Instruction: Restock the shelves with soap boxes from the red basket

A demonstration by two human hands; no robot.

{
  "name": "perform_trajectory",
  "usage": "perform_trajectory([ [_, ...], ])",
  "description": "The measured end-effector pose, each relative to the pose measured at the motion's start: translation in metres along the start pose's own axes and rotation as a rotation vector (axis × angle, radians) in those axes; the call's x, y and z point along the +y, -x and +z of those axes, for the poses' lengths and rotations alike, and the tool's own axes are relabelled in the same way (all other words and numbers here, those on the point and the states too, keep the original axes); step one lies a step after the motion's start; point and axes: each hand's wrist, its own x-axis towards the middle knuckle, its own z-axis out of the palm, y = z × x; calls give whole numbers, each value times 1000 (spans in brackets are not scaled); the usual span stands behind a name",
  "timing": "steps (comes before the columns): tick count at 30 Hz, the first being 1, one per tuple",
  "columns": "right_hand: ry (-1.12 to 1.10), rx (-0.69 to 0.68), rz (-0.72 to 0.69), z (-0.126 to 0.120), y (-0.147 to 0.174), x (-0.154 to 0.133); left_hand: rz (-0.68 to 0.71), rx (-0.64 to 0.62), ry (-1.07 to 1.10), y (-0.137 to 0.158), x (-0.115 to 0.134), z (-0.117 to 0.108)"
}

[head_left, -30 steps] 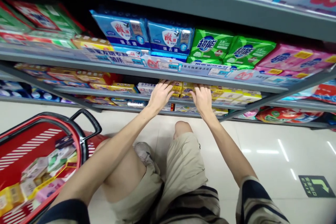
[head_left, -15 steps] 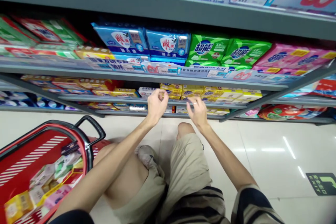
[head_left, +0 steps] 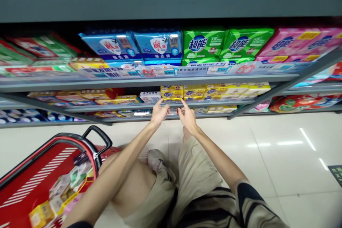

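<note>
The person's left hand [head_left: 159, 114] and right hand [head_left: 187, 117], half open and empty, stretch their forefingers to the front corners of the yellow pack [head_left: 171, 93] on the low shelf [head_left: 120, 107], apparently for aligning it, so the next move should call for gentle, even pressure.

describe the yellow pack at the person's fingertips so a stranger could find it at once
On the grey shelving, go one level below the green packs. There, just right of a white pack, the yellow pack starts a row of similar ones. Unlike its neighbours, it has the index fingertips of the left hand and right hand at its lower corners.
</note>
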Motion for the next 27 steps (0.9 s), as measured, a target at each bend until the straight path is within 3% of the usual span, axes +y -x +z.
perform_trajectory([
  [14, -81, 7, 2, -1, 1, 9, -15, 10, 205, 4, 0, 20],
  [17, -69, 29, -28, -17, 8, 15, 76, 140, 137, 9, -2, 25],
  [19, -39, 120, -94, -37, 11, 21, 151, 234, 87, 16, -3, 25],
  [21, 32, 244, -213, -62, 9, 26, 274, 279, 38, 21, -3, 22],
  [23, 158, 348, -347, -87, 2, 29, 535, 325, -134, 22, -1, 16],
  [25, 311, 372, -471, -107, -10, 27, 865, 373, -415, 16, 3, 7],
  [27, 442, 311, -566, -117, -24, 20, 1078, 375, -657, 5, 7, -1],
])
